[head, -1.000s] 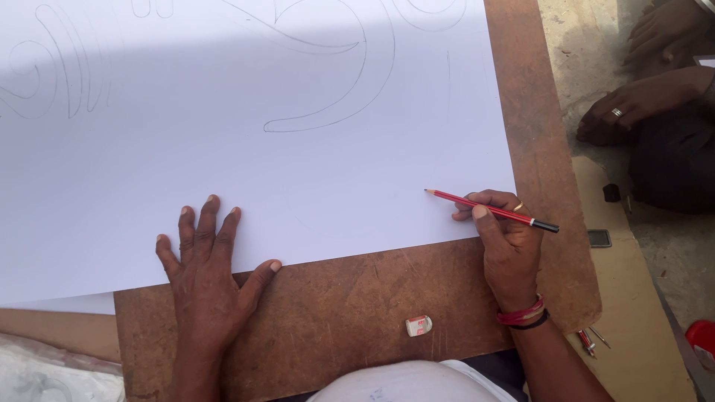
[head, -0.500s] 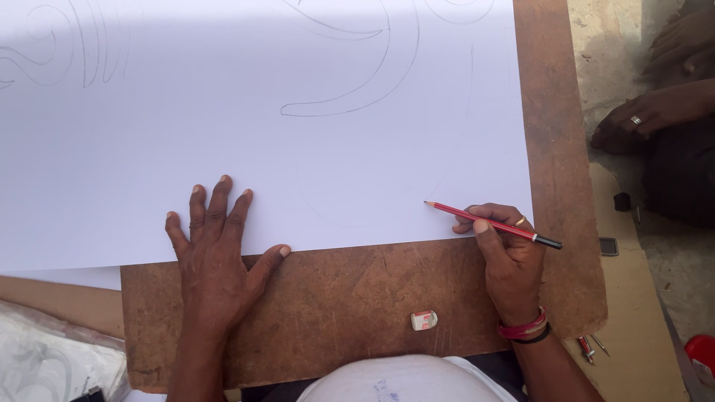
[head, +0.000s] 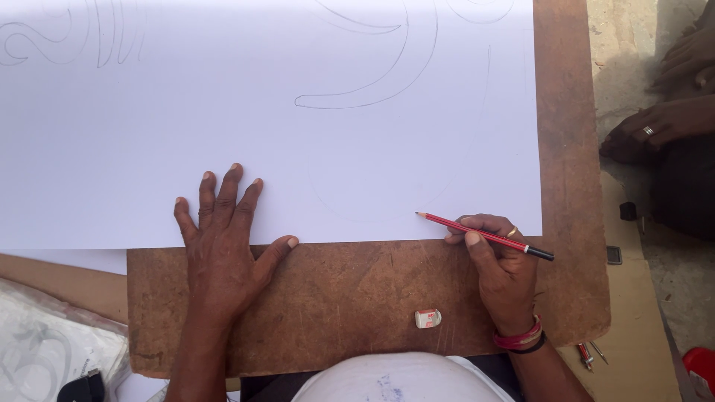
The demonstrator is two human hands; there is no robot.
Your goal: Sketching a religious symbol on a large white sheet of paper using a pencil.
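Observation:
A large white paper sheet with faint pencil curves lies on a brown wooden board. My left hand rests flat with fingers spread, fingertips on the sheet's lower edge and palm on the board. My right hand grips a red pencil with a black end; its tip touches the sheet near the lower right corner. A small white eraser lies on the board below and left of my right hand.
Another person's hand with a ring rests on the ground at the right. Two small pencils lie on the cardboard by the board's corner. A crumpled plastic sheet sits at lower left. A red object shows at the bottom right.
My right hand and the pencil tip have slid slightly left along the sheet's bottom edge. My left hand stays planted. The view has shifted a little.

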